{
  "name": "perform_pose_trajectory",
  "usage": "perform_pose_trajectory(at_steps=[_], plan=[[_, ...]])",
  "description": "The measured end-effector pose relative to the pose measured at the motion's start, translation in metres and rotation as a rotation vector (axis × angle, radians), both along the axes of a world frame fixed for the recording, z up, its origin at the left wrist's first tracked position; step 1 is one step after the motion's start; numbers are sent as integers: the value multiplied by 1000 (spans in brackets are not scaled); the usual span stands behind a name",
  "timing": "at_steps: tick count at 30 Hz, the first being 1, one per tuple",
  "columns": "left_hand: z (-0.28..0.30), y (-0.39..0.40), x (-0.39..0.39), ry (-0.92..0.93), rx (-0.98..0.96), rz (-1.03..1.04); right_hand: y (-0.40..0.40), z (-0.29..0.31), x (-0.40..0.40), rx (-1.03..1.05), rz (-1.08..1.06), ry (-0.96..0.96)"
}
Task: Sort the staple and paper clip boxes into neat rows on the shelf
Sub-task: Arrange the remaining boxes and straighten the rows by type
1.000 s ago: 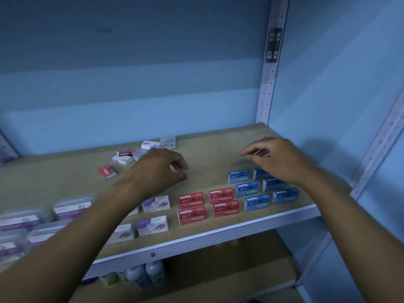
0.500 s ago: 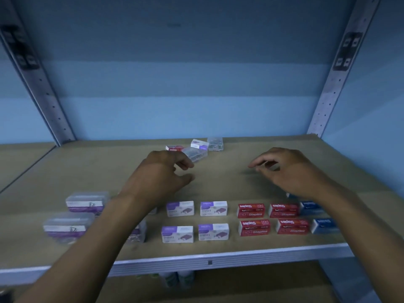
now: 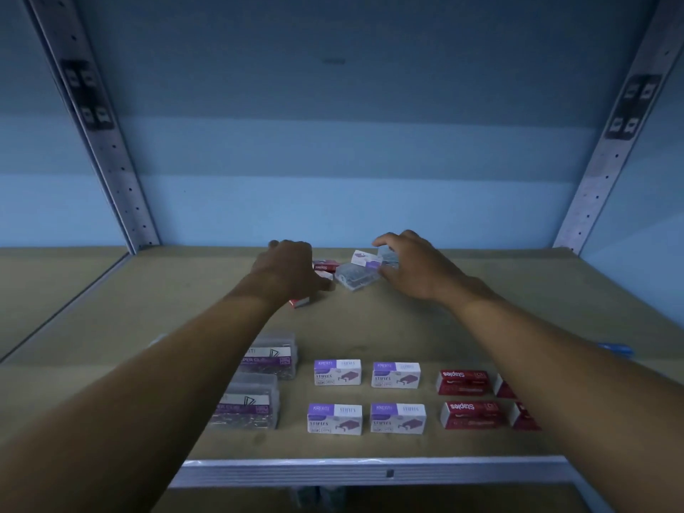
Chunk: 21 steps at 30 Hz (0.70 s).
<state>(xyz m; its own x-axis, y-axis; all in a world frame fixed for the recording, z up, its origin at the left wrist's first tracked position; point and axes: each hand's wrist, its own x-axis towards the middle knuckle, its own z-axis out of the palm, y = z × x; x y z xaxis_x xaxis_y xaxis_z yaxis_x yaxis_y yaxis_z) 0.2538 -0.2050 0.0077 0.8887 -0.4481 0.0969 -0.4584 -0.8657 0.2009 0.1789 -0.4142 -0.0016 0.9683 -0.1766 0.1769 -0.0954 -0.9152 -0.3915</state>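
Observation:
At the back of the wooden shelf [image 3: 374, 327] lies a loose cluster: a red staple box [image 3: 325, 266], a white-and-purple staple box [image 3: 365, 258] and a clear paper clip box [image 3: 357, 280]. My left hand [image 3: 290, 270] lies palm down over the cluster's left side, and another red box [image 3: 299, 301] peeks out under its wrist. My right hand [image 3: 414, 270] curls finger and thumb round a second clear box [image 3: 389, 256]. Near the front stand rows: two clear paper clip boxes [image 3: 272, 359], purple-white staple boxes [image 3: 337, 372] and red staple boxes [image 3: 464, 381].
More red boxes [image 3: 523, 416] are half hidden by my right forearm, and a blue box [image 3: 618, 349] peeks out beyond it. Metal uprights [image 3: 92, 124] frame the bay. The shelf's metal front edge [image 3: 370, 472] runs below the rows.
Both hands have reached further back to the loose cluster. The left now covers the red boxes and the right has closed round a clear box. The view has shifted left.

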Motion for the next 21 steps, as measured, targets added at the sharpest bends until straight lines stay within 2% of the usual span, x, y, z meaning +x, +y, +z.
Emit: perform_pose_trajectory(at_steps=[4, 9, 11, 17, 21], plan=[[-13, -5, 14, -13, 104, 5, 2, -1, 21, -31, -127, 48], [-18, -9, 26, -50, 167, 21, 6, -7, 33, -30, -127, 136], [-21, -11, 33, -24, 175, 27, 6, -10, 35, -20, -141, 111], [-29, -14, 42, 22, 57, 77, 5, -13, 32, 80, -179, -27], [-29, -13, 39, 15, -72, 65, 7, -12, 19, 264, -180, -70]])
